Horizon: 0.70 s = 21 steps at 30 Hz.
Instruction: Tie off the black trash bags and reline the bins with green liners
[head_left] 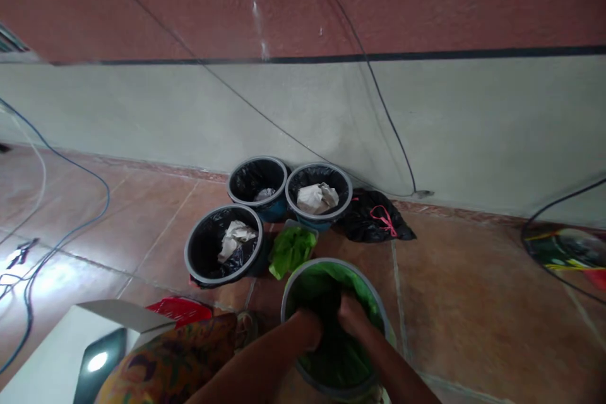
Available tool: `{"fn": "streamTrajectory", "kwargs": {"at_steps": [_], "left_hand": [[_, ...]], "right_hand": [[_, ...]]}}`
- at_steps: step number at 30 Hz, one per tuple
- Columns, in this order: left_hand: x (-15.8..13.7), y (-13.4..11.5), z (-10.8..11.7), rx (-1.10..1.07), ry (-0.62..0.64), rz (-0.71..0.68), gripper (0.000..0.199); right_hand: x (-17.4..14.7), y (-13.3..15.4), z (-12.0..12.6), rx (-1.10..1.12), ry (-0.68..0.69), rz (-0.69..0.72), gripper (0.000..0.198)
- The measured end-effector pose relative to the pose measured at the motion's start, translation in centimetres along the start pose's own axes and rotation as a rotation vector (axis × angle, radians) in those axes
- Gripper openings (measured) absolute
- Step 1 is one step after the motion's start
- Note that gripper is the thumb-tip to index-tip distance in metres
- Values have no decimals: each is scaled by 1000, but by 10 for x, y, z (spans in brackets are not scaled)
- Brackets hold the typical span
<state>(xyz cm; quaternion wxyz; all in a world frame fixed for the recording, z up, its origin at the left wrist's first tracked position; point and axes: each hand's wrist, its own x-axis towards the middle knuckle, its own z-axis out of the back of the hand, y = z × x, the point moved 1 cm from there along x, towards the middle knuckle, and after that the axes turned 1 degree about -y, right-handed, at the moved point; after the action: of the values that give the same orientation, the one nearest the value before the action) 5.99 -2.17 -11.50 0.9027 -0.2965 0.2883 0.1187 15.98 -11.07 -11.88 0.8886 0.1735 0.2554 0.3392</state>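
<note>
Green-lined bin stands nearest the person in the head view, on the tiled floor. Left hand and right hand both reach down inside it (fingers hidden in shadow, so I cannot tell their grip). Beyond sit a green bag and three black-lined bins.

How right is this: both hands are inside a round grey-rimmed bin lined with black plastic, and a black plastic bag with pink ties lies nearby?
Black is wrong: the head view shows a green plastic lining. The left hand and right hand are inside the round grey-rimmed bin; the black plastic bag with pink ties does lie nearby.
</note>
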Motion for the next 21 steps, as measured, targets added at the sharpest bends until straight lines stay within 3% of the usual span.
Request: {"fn": "streamTrajectory", "kwargs": {"at_steps": [1, 2, 3, 4, 7, 9, 11, 16, 21], "left_hand": [[-11, -3, 11, 64, 53, 12, 19], [-22, -7, 23, 77, 28, 3, 25], [-33, -9, 37, 69, -58, -6, 32], [-43, -11, 50, 18, -227, -6, 37], [-66, -8, 77, -67, -677, 132, 51], [-71, 1, 80, -49, -780, 212, 58], [-69, 13, 73, -27, -748, 244, 61], [-53, 35, 48, -50, -613, 321, 67], [-46, 36, 43, -62, -566, 371, 76]], "right_hand": [[-4, 6, 8, -6, 15, 1, 38], [-8, 12, 16, -3, 30, 11, 38], [-13, 19, 24, 12, 29, 25, 39], [-19, 24, 33, 37, -17, 36, 39], [-44, 27, 51, 50, -304, -31, 41], [-62, 16, 52, 1, -523, -162, 46], [-78, 2, 42, -35, -621, -275, 54], [-86, -24, 7, 50, -490, -335, 58], [-81, -27, -5, 56, -485, -420, 58]]}}
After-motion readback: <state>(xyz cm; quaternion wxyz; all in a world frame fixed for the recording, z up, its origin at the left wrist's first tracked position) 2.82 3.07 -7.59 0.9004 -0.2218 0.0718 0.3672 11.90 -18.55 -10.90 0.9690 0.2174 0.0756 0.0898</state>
